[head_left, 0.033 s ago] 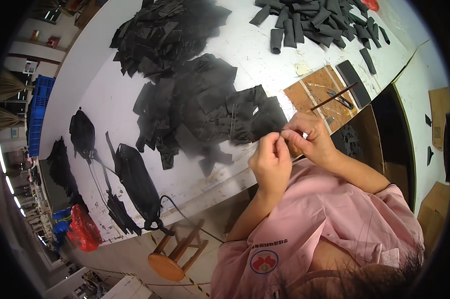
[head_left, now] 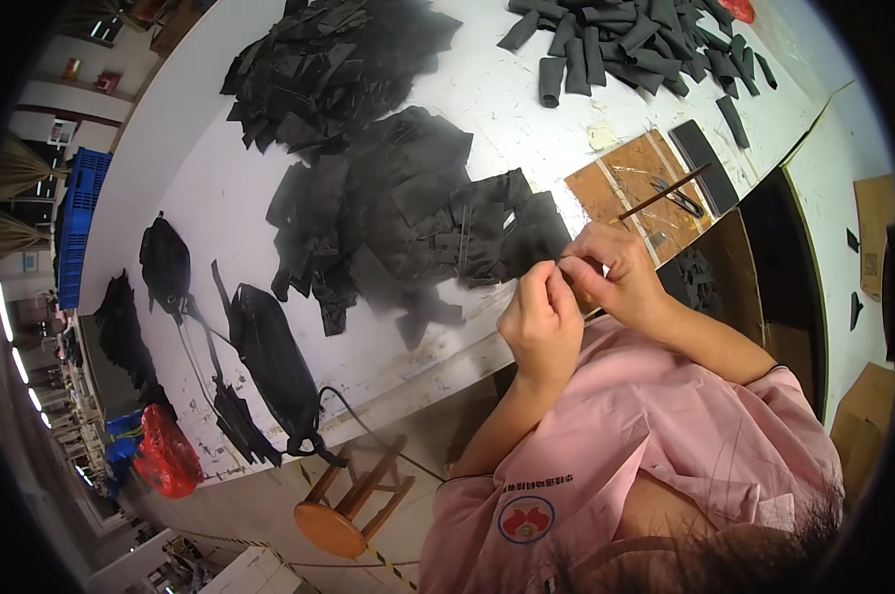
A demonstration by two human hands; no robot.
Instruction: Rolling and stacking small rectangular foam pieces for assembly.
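Both my hands meet at the table's front edge, fingertips almost touching. My left hand (head_left: 542, 319) is closed in a pinch, and so is my right hand (head_left: 618, 275), thumb against finger. Whatever is between the fingertips is too small or hidden to make out. Just beyond them lies a loose spread of flat black fabric pieces (head_left: 388, 208). Beside my right hand is a brown board (head_left: 606, 183) crossed by clear tape, with a thin dark rod (head_left: 665, 192) and a small pair of snips (head_left: 680, 198) on it.
Farther back are a heap of black fabric pieces (head_left: 329, 69) and many rolled black tubes (head_left: 636, 45). A dark flat case (head_left: 703, 163) lies at the right edge. Black bags with straps (head_left: 274, 346) lie left. A wooden stool (head_left: 334, 530) stands below; an open cardboard box (head_left: 730, 267) sits under the edge.
My left hand has shifted very slightly up and right, toward the right hand. Everything else looks the same.
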